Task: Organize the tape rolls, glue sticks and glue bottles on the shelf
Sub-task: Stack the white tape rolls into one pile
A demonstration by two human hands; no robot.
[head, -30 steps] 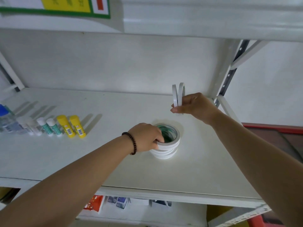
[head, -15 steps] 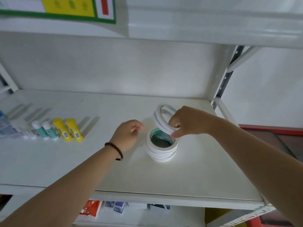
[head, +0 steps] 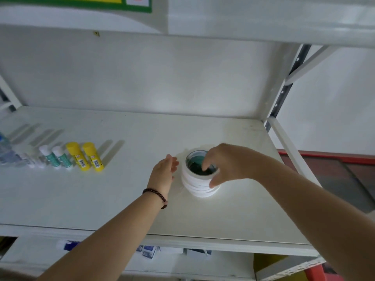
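A stack of white tape rolls (head: 197,184) with a green core stands on the white shelf (head: 132,199), right of centre. My right hand (head: 225,165) rests on top of the stack, fingers inside the core and thumb against the outer side. My left hand (head: 164,172) hovers just left of the stack with flat fingers, not touching it. At the left stand two yellow glue sticks (head: 85,156), two white and teal glue sticks (head: 56,157), and blurred glue bottles (head: 12,155).
The shelf's back wall and an upper shelf (head: 263,21) close in the space above. A metal upright (head: 284,90) stands at the right rear corner. Packaged goods (head: 148,251) lie on the lower shelf beneath.
My right hand brought two raised tape rolls down onto the stack, which is now taller. My left hand let go of the stack and moved slightly left.
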